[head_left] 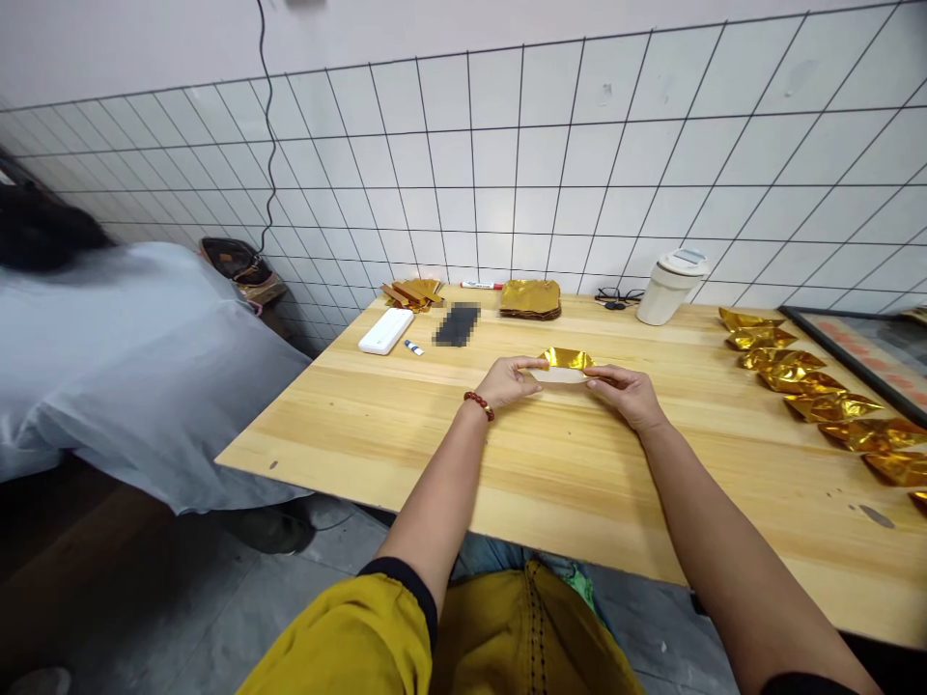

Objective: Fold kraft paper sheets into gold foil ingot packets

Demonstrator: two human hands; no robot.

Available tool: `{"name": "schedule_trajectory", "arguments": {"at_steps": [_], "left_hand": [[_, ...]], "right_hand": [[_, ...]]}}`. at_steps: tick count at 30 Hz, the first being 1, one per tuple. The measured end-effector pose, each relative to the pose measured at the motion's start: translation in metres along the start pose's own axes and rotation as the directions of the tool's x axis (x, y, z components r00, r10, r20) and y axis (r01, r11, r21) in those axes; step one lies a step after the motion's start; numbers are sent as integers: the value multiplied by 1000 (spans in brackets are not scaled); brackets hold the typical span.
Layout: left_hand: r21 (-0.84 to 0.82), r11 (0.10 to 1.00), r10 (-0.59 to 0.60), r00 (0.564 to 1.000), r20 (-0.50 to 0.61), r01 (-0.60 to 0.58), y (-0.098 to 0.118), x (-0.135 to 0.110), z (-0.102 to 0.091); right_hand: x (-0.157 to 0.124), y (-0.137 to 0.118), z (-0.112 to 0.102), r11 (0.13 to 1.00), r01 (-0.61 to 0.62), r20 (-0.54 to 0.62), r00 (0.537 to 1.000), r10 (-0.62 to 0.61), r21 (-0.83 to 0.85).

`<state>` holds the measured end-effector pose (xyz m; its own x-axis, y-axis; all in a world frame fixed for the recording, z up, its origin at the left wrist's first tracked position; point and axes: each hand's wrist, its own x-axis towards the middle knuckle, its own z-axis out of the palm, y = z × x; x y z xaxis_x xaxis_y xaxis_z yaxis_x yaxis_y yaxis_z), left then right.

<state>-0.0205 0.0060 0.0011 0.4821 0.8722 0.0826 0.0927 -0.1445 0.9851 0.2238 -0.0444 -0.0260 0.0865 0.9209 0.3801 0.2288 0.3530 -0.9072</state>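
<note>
Between my two hands is a folded gold foil paper (569, 358), shiny gold on its far part and pale along its near part. My left hand (509, 383), with a red bead bracelet (479, 405) at the wrist, pinches the paper's left end. At the right end, the thumb and fingers of my right hand (629, 394) are closed on it. Beyond the hands lies a stack of gold paper sheets (531, 298). Several folded gold paper pieces (786, 371) stand in a slanting row on the right side of the table.
On the wooden table (348, 425) are a white power bank (386, 331), a blurred dark phone-like object (456, 324), gold strips (412, 293), a red-and-white marker (481, 285), glasses (618, 298), a white lidded cup (670, 286) and a black frame (869, 357). A person (137, 357) bends at left.
</note>
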Motion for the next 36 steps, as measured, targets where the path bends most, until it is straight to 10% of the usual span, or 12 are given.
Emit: {"name": "schedule_trajectory", "arguments": {"at_steps": [16, 36], "left_hand": [[-201, 974, 45, 963, -264, -100, -6, 10, 24], [-366, 925, 9, 971, -239, -98, -6, 7, 24]], "right_hand": [[5, 2, 5, 987, -43, -108, 992, 61, 158], [4, -5, 4, 936, -181, -28, 980, 198, 301]]}}
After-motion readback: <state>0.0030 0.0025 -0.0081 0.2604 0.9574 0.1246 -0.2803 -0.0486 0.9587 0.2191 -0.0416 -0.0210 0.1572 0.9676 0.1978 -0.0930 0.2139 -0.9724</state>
